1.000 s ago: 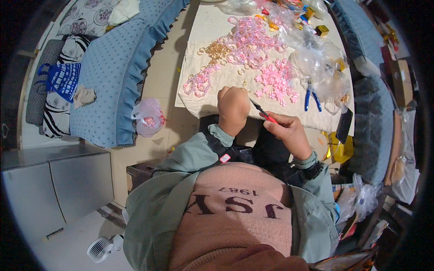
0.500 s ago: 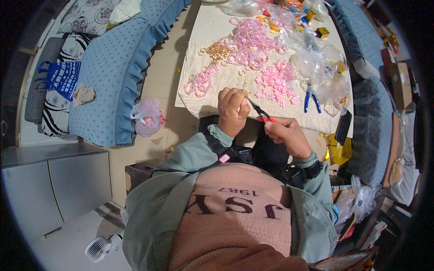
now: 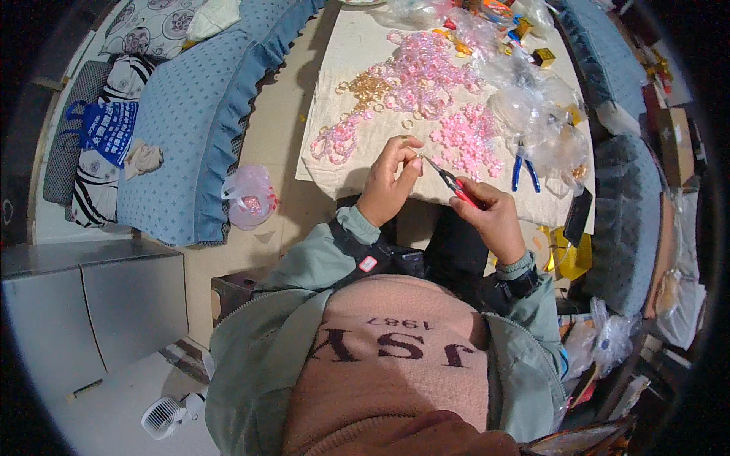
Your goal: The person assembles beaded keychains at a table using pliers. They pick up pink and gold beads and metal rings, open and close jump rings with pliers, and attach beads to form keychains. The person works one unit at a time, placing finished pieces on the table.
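Observation:
Red-handled pliers [image 3: 465, 196] are gripped in my right hand [image 3: 493, 219], their dark jaws pointing up and left. The tip of the jaws reaches the fingertips of my left hand [image 3: 391, 179]. Thumb and fingers of that hand pinch something tiny that I cannot make out. Just beyond lie gold rings [image 3: 407, 124] on the cream cloth [image 3: 334, 173]. A pile of pink flower-shaped beads [image 3: 465, 137] spreads to the right of my left hand. Pink beaded strands [image 3: 334, 143] lie on the left, and a larger heap of pink beaded loops [image 3: 426, 76] sits farther back.
Blue-handled pliers [image 3: 525, 173] rest on the cloth at right, beside crumpled clear plastic bags [image 3: 532, 106]. A phone [image 3: 578, 214] with a cable sits at the table's right edge. Blue-covered sofas [image 3: 190, 129] flank the table. A plastic bag [image 3: 249, 199] stands on the floor.
My left hand has turned and its fingers have extended from a tighter curl. The pliers and my right hand have shifted slightly right, and the jaws now meet the left fingertips.

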`<state>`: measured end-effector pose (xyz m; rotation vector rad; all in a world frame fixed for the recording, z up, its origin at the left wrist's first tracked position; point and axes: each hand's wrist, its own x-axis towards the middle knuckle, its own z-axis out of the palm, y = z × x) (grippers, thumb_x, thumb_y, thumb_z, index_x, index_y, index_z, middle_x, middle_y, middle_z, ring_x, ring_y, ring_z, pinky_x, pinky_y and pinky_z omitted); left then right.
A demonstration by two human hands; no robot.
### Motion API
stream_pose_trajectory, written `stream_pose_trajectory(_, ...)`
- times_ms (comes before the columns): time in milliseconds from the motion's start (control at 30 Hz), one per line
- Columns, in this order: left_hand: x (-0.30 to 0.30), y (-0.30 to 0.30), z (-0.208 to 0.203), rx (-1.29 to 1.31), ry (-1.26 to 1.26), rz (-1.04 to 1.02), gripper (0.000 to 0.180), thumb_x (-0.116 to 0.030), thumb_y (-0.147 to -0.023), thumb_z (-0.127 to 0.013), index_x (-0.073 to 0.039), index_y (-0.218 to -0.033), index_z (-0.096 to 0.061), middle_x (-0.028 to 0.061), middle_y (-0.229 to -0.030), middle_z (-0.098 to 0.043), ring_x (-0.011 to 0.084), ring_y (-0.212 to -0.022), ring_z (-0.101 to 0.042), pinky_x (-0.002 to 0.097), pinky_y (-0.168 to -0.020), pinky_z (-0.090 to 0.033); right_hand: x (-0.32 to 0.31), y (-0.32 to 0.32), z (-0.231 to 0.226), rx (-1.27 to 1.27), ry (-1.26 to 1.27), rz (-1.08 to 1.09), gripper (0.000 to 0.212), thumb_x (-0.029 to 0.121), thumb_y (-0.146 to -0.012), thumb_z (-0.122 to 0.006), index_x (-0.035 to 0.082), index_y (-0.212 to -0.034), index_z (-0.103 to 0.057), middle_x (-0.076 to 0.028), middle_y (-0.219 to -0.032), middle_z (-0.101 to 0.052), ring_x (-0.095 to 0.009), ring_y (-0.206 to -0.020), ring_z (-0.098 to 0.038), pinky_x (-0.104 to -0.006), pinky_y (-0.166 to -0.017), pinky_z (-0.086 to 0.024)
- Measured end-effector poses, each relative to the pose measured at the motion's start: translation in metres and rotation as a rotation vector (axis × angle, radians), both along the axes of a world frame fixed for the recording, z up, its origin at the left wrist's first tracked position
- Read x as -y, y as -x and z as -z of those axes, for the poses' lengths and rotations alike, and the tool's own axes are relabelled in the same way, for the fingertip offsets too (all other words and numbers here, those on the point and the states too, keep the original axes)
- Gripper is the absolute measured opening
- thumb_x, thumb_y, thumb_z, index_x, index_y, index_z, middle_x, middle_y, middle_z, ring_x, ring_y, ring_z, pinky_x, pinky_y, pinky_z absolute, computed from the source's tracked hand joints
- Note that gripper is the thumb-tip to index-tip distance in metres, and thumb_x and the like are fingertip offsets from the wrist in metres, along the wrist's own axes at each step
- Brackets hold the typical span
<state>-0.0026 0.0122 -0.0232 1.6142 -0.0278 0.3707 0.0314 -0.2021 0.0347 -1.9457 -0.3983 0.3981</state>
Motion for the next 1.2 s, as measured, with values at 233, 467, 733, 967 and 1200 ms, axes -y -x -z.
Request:
stream_pose_trajectory(233, -0.005, -0.002, 0.005, -0.041, 0.291, 0.079, 0.013, -0.012, -0.101, -0.055, -0.001, -0.108, -0.055, 0.0032, -0.09, -0.063, 0.0084, -0.086, -0.061, 0.0239, -0.073, -0.049, 0.001, -0.004, 0.0, 0.029, 0.047, -0.017, 0.041, 0.018, -0.082, -0.079, -0.006, -0.114, -0.07, -0.011, -0.093, -0.07, -0.013, -0.085, -0.063, -0.0278, -0.078, -0.05)
stream_pose_trajectory(467, -0.023, 0.0, -0.003, -0.207, 0.291, 0.105, 0.01, -0.011, -0.099, -0.06, -0.001, -0.099, -0.057, 0.0032, -0.084, -0.067, 0.0063, -0.078, -0.062, 0.0215, -0.068, -0.049, -0.014, -0.008, 0.007, 0.009, -0.011, -0.055, 0.039, 0.017, -0.083, -0.078, -0.006, -0.113, -0.07, -0.009, -0.094, -0.07, -0.012, -0.088, -0.062, -0.0276, -0.082, -0.049)
stream_pose_trajectory(733, -0.056, -0.003, -0.002, -0.142, -0.19, -0.11, 0.014, -0.015, -0.102, -0.056, -0.003, -0.096, -0.059, 0.0043, -0.095, -0.07, 0.0041, -0.074, -0.056, 0.022, -0.065, -0.048, -0.013, -0.016, 0.016, 0.089, -0.015, -0.002, 0.043, 0.018, -0.082, -0.079, -0.005, -0.116, -0.068, -0.009, -0.094, -0.068, -0.013, -0.08, -0.06, -0.0285, -0.073, -0.049)
stream_pose_trajectory(967, -0.071, -0.004, -0.013, -0.155, 0.067, -0.034, 0.017, -0.019, -0.105, -0.048, -0.003, -0.104, -0.054, 0.0112, -0.117, -0.069, 0.0083, -0.091, -0.061, 0.0236, -0.078, -0.052, 0.003, -0.02, 0.023, 0.134, 0.013, 0.021, 0.047, 0.016, -0.082, -0.079, -0.002, -0.123, -0.066, -0.004, -0.088, -0.061, -0.01, -0.075, -0.052, -0.0255, -0.068, -0.044)
stream_pose_trajectory(1200, -0.073, -0.007, -0.029, -0.012, 0.043, -0.088, 0.017, -0.014, -0.106, -0.047, 0.001, -0.102, -0.051, 0.0134, -0.117, -0.069, 0.0119, -0.1, -0.063, 0.0268, -0.09, -0.05, 0.005, -0.018, 0.024, 0.17, -0.014, 0.027, 0.048, 0.015, -0.081, -0.079, -0.001, -0.124, -0.066, -0.004, -0.084, -0.058, -0.011, -0.072, -0.048, -0.0264, -0.066, -0.042)
